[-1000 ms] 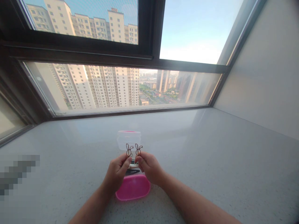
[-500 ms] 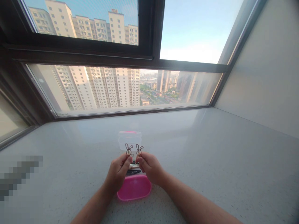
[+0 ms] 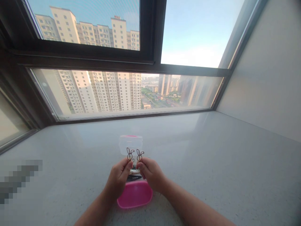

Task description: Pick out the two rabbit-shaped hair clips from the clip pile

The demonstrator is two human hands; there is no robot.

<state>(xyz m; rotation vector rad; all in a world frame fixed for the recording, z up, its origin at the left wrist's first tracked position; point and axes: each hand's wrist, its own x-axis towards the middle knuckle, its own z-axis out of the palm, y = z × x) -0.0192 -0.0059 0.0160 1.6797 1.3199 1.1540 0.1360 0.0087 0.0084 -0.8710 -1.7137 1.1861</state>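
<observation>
My left hand (image 3: pixel 118 176) pinches a dark metal clip with a rabbit-shaped outline (image 3: pixel 129 156) between thumb and fingers. A matching rabbit-shaped clip (image 3: pixel 139 156) is pinched in my right hand (image 3: pixel 153 174). Both clips stand upright side by side, ears up, with a small gap between them. Their lower ends are hidden by my fingers. Below and between my hands lie a black hair clip (image 3: pixel 134 178) and a whitish, slim item (image 3: pixel 134 171), partly covered. Nearest to me is a pink oval tray or lid (image 3: pixel 135 195), close under my wrists.
Behind my hands stands a clear plastic box (image 3: pixel 124 142) with a bit of pink at its top. Everything rests on a pale speckled sill (image 3: pixel 199 150). A dark-framed window (image 3: pixel 117 59) runs along the back, and a white wall (image 3: pixel 270 72) bounds the right side.
The whole scene sits slightly lower in the picture as the head view shifts. The right clip's ears lean a little differently. Both hands keep their pinch on the clips.
</observation>
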